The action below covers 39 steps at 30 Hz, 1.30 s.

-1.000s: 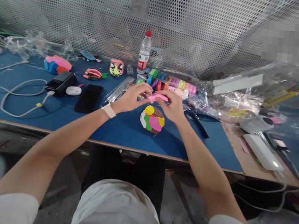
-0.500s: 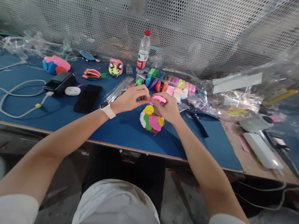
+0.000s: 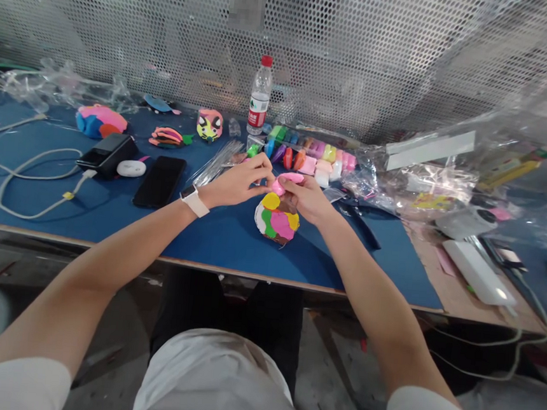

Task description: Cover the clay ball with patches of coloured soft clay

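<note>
A lump of pink clay is held in my right hand, between thumb and fingers. My left hand, with a watch on its wrist, pinches at the left end of the same pink clay. Just below both hands a round piece rests on the blue table, covered in patches of white, green, pink, yellow and brown clay. Behind the hands lie packs of coloured clay in clear wrapping.
A bottle stands behind my hands. To the left are a black phone, a white case, a black device with a cable, and clay figures. A dark blue tool and a white power bank lie right.
My left fingers have spread slightly at the pink clay, and more of the clay shows between my hands. The whole view has shifted a little.
</note>
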Motion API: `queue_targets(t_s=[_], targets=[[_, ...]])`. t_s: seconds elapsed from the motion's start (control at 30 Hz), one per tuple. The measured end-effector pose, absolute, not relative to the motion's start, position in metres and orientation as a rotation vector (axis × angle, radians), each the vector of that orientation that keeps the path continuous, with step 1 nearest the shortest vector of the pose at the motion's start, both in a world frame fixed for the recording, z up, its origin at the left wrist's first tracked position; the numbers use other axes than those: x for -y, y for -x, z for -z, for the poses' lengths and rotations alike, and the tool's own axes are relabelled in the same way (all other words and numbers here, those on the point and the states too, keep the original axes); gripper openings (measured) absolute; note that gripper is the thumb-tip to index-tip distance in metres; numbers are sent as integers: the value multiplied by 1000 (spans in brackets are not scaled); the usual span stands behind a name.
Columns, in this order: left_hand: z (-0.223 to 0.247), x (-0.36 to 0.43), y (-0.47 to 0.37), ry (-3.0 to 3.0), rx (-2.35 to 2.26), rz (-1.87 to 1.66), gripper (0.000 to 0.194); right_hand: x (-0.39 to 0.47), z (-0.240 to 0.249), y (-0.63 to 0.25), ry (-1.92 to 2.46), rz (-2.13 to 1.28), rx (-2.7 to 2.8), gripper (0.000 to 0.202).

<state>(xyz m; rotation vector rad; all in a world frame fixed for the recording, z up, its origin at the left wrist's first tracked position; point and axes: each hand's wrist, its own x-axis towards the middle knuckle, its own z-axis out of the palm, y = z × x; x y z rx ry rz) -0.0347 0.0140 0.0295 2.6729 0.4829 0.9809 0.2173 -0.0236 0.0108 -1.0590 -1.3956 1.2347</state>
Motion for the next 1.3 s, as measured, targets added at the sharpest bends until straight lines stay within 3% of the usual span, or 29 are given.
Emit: queue_targets(t_s=[0.33,0.5,0.67,0.77,1.03,1.17,1.3], targets=[[-21,-4,24,-2935,-681,-921,24,28,-5,-210,1147,-704,1604,51],[-18,2,16,-3127,-708,-901,31,30,-8,-203,1121,-860,1411,47],[-13,1,15,-3143,-563,-953,25,30,-14,-206,1073,-1262,1116,57],[-11,-1,17,-3083,-539,-1043,22,30,-15,-206,1057,-1297,1075,57],[-4,-1,9,-2977,-603,-1216,9,26,-7,-204,1102,-937,1262,42],[-6,-2,11,-2843,-486,-1360,4,26,-16,-215,929,-616,1568,25],[-9,-4,14,-2761,-363,-1368,1,27,-23,-222,904,-467,1748,31]])
